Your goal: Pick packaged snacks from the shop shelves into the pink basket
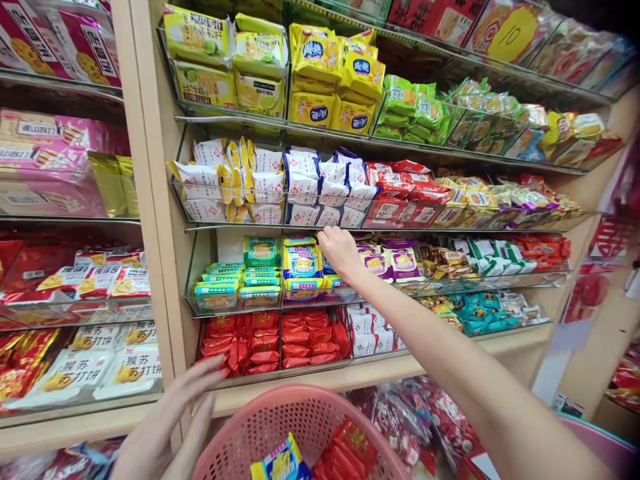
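Observation:
My right hand (340,251) reaches into the shelf compartment of blue-and-yellow snack packets (302,261). Its fingers are curled, and anything in their grip is hidden. Purple-and-white packets (403,259) lie just right of the hand, partly covered by it. Slightly blurred at lower left is my left hand (167,427), its fingers stretched out and apart with nothing in them. It hovers beside the rim of a pink plastic basket (280,400). Inside the basket lie a blue-and-yellow packet (283,460) and red packets (347,450).
Clear-fronted shelf bins of packaged snacks rise ahead, with red packets (313,337) in the lowest row and white packets (305,177) above my right hand. A wooden upright (155,200) divides off the left shelves. Bagged goods (415,420) sit below, behind the basket.

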`<move>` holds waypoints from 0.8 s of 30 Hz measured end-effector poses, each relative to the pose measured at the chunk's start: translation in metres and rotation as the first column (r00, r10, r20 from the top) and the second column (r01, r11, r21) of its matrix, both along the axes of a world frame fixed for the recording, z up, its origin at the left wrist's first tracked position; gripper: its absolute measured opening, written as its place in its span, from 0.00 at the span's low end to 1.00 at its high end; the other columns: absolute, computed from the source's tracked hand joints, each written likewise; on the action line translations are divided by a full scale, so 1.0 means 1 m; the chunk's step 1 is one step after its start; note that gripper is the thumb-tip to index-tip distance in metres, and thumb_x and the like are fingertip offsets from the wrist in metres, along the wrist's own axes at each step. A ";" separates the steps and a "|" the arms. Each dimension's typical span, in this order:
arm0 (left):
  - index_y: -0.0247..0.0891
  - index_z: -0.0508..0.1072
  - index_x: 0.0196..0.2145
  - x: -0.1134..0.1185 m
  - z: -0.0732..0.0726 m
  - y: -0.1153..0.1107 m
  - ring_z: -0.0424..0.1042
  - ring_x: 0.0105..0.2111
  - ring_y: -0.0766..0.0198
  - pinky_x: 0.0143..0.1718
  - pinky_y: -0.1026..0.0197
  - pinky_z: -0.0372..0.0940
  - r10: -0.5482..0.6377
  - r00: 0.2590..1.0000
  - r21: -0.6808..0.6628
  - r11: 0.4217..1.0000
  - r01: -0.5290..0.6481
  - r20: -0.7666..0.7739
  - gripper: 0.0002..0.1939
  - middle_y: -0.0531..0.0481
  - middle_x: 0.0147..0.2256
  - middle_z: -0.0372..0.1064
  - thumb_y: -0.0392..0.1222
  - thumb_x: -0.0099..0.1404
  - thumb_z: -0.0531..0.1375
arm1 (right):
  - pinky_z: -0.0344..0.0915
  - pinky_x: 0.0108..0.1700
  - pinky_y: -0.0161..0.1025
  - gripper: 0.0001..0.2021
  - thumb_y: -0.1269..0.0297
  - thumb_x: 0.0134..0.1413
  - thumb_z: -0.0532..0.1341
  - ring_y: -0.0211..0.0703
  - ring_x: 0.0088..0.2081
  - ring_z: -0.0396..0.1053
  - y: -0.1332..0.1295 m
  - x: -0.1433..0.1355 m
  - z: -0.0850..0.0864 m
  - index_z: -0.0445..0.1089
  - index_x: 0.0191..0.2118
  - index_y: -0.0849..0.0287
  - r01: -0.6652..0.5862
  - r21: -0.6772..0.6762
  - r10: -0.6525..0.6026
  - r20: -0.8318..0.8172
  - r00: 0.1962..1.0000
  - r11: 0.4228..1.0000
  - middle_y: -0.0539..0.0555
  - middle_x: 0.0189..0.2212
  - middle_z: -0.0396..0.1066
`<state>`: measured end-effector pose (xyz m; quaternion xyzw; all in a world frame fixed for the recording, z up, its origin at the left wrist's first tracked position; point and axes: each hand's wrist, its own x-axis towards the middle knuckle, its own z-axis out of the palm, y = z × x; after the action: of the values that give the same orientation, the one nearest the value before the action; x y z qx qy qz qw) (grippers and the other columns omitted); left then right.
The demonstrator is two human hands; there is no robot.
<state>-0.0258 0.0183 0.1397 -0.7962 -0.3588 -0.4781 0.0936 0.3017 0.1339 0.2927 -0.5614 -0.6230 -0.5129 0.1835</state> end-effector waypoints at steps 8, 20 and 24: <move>0.28 0.62 0.56 0.149 0.119 0.080 0.50 0.63 0.48 0.62 0.46 0.51 0.124 0.878 0.343 0.938 0.048 -0.462 0.28 0.32 0.61 0.54 0.51 0.67 0.48 | 0.47 0.36 0.41 0.10 0.72 0.62 0.48 0.47 0.37 0.61 -0.002 -0.001 -0.001 0.67 0.36 0.61 -0.039 0.028 0.040 -0.040 0.998 0.999 0.57 0.33 0.69; 0.37 0.58 0.60 0.191 0.141 0.122 0.52 0.62 0.47 0.58 0.43 0.50 0.261 0.787 0.226 0.961 -0.158 -0.558 0.31 0.35 0.62 0.52 0.58 0.66 0.43 | 0.49 0.36 0.41 0.11 0.67 0.63 0.50 0.45 0.36 0.63 -0.011 0.004 0.003 0.68 0.34 0.60 -0.109 0.074 0.115 -0.083 0.990 0.991 0.56 0.32 0.69; 0.37 0.58 0.60 0.191 0.139 0.123 0.54 0.61 0.47 0.57 0.43 0.51 0.297 0.777 0.273 0.948 -0.167 -0.556 0.33 0.34 0.62 0.53 0.59 0.66 0.41 | 0.50 0.36 0.40 0.11 0.67 0.63 0.49 0.44 0.35 0.63 -0.016 0.008 0.001 0.67 0.34 0.60 -0.160 0.128 0.174 -0.103 0.979 0.979 0.55 0.31 0.70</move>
<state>0.1648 0.1413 0.2790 -0.8400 -0.3555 -0.2267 0.3414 0.3095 0.1183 0.2936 -0.5233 -0.6247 -0.4992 0.2945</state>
